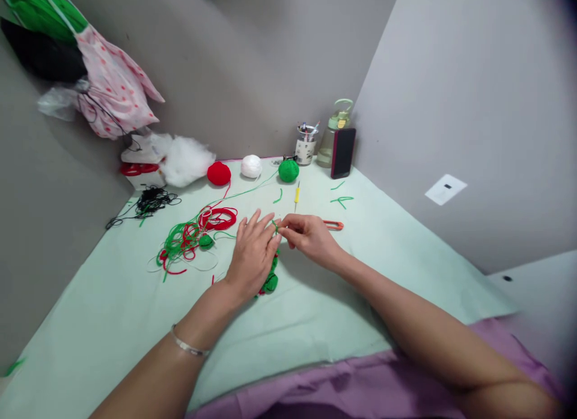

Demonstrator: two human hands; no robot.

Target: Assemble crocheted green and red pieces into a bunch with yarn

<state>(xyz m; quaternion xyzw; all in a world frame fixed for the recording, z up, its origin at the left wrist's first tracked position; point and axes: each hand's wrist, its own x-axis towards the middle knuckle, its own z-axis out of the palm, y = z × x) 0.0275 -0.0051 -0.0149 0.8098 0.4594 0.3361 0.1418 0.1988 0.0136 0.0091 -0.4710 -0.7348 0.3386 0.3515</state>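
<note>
Green yarn (274, 226) runs between the fingertips of my two hands near the middle of the table. My right hand (309, 237) is closed in a pinch on it. My left hand (255, 250) lies palm down with its fingers spread, its index finger and thumb close to the right fingertips; whether they grip the yarn is hard to tell. Beside and partly under my left hand is a small green yarn piece (271, 283) with bits of red. Just beyond my right hand lies an orange tool (334, 225), partly hidden by it. A yellow-handled hook (297, 194) lies farther back.
Tangled red, green and white yarn (184, 241) spreads at left, near black yarn (155, 201). Red (219, 174), white (251, 166) and green balls (288, 171) line the back. A pen cup (305, 149), bottle (325, 143) and phone (343, 153) stand near the corner.
</note>
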